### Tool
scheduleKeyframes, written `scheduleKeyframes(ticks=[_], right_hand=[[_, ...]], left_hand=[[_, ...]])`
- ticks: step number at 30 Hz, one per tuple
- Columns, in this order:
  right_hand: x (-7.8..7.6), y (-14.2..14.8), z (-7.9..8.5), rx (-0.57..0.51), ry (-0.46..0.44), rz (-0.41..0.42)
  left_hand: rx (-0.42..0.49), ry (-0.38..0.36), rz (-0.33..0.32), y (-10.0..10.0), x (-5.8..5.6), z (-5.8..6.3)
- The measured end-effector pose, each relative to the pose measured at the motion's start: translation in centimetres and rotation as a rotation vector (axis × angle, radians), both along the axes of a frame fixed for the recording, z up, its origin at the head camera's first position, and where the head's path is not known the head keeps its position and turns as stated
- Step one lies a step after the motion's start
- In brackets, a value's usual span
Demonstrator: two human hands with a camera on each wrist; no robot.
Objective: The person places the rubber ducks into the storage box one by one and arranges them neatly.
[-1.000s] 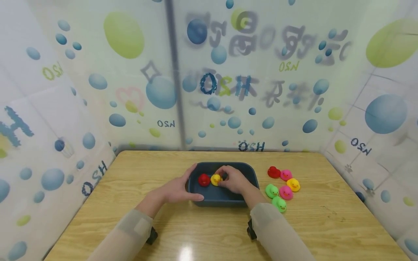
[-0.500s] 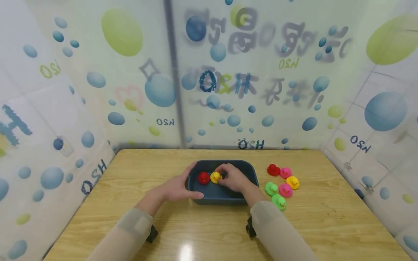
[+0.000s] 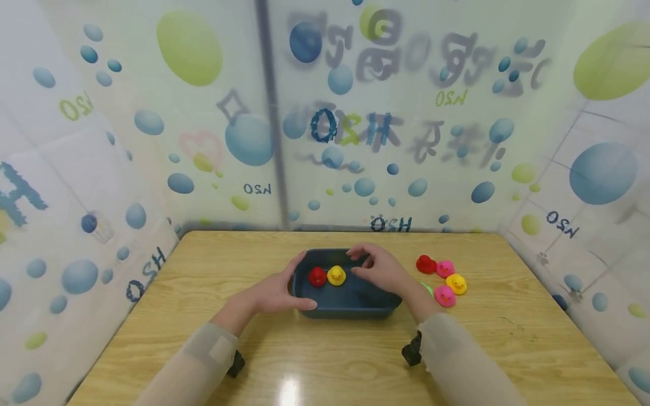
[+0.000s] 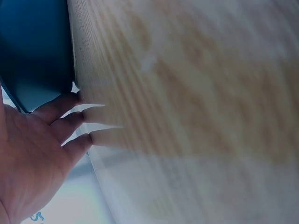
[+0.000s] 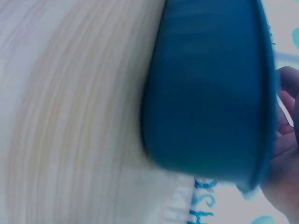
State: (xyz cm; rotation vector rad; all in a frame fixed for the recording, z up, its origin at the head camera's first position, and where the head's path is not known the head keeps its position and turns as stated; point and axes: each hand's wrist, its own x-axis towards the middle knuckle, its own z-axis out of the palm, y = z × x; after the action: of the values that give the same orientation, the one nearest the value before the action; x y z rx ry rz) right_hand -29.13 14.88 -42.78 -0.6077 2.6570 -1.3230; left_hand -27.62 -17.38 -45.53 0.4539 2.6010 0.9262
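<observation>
My left hand [image 3: 278, 293] holds the left end of a dark blue plastic tub [image 3: 350, 312], thumb along the near rim and fingers round the far corner. In the left wrist view, several fingers [image 4: 70, 123] extend beside the tub's wall [image 4: 39, 51]. A red rubber duck [image 3: 317, 277] and a yellow rubber duck [image 3: 336, 276] sit side by side on the tub's floor. Over the tub's right part is my right hand [image 3: 381, 270], fingers loosely bent and parted from the thumb, holding nothing. The right wrist view shows the tub's outer wall [image 5: 210, 93] with that hand beyond its rim.
Right of the tub on the wooden table [image 3: 244, 361] lie a red duck [image 3: 426, 264], two pink ducks [image 3: 445, 268] and a yellow duck [image 3: 456, 283]. My right forearm mostly hides a green duck [image 3: 428, 288]. A patterned curtain wall [image 3: 335, 186] stands behind the table.
My right hand has let go of the yellow duck and moved up and right, away from it. The duck stays beside the red one. My left hand stays on the tub.
</observation>
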Motion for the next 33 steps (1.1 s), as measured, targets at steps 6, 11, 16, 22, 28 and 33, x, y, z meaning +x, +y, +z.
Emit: scheduleKeyframes(ticks=[6, 11, 16, 22, 28, 33], right_hand=[[2.1, 3.9, 1.1, 0.007, 0.039, -0.036], [3.9, 7.4, 1.3, 0.042, 0.048, -0.099], [5.1, 10.4, 1.2, 0.060, 0.092, -0.130], [6.7, 13.0, 0.5, 0.050, 0.055, -0.106], [8.4, 15.0, -0.5, 0.093, 0.039, -0.066], [9.4, 16.3, -1.4, 0.092, -0.031, -0.024]], left_hand=[[-0.002, 0.008, -0.007, -0.1, 0.1, 0.0], [-0.001, 0.000, 0.000, 0.0, 0.2, 0.1], [-0.001, 0.004, 0.002, 0.0, 0.3, 0.1], [0.001, 0.002, 0.008, 0.0, 0.4, 0.2], [-0.013, 0.011, 0.006, 0.0, 0.3, 0.1], [-0.007, 0.014, 0.003, -0.1, 0.3, 0.0]])
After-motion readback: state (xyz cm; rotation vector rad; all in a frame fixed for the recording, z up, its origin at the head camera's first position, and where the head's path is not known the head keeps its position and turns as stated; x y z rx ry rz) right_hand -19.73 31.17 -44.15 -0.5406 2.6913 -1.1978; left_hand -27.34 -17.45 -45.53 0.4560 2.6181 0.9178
